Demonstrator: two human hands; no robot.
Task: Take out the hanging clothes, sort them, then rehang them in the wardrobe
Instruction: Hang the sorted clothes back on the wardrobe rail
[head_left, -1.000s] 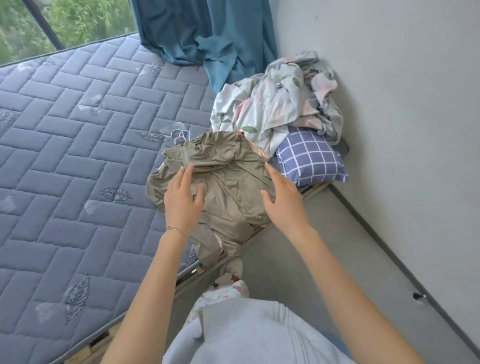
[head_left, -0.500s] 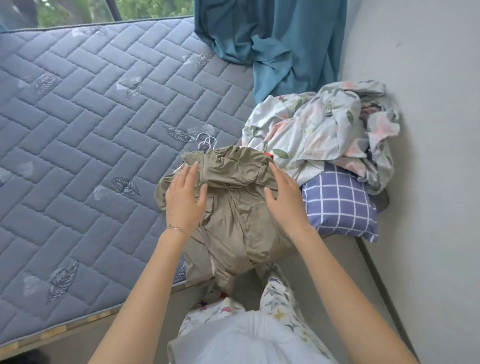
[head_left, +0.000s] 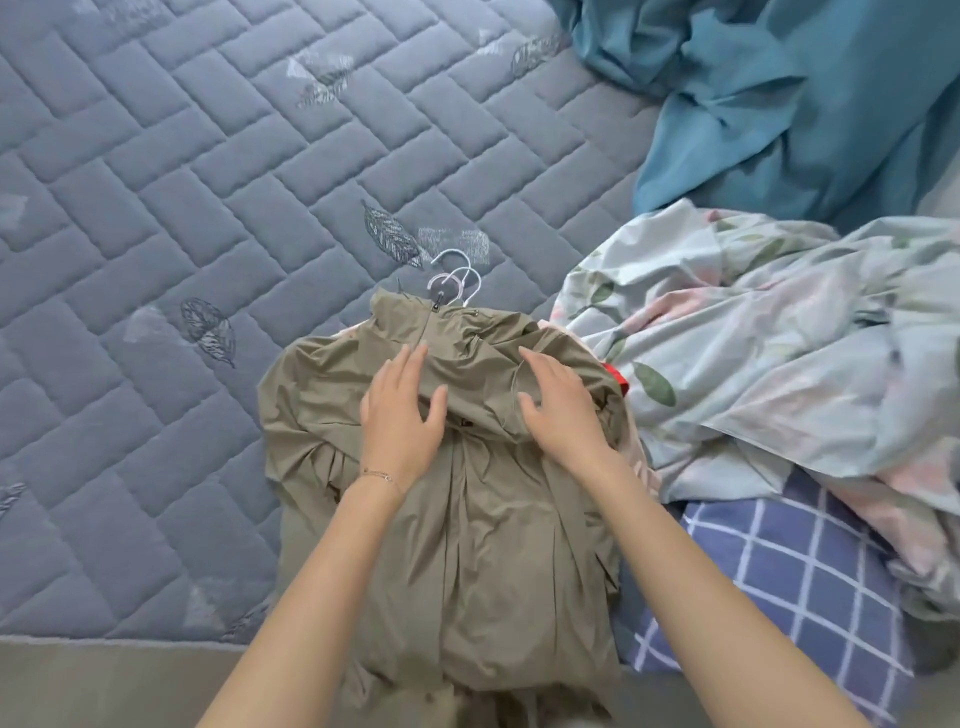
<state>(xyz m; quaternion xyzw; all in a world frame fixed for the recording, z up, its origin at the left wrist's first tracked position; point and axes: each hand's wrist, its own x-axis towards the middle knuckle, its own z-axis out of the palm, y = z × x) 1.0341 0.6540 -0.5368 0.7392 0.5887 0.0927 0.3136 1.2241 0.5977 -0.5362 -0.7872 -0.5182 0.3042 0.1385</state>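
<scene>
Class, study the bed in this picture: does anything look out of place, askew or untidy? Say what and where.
Yes. The olive jacket lies crumpled across the mattress edge, its hem spilling over, with several hanger hooks bunched at its collar. Beside it, floral bedding is heaped on a checked pillow, and a teal curtain slumps onto the bed.

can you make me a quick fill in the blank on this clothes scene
1. Both hands, the left hand and the right hand, rest on an olive ____.
2. Hanger hooks poke out at the garment's ____ end.
3. The checked pillow lies on the pile's ____ side.
4. The left wrist wears a thin ____.

Missing words: jacket; far; right; bracelet
</scene>
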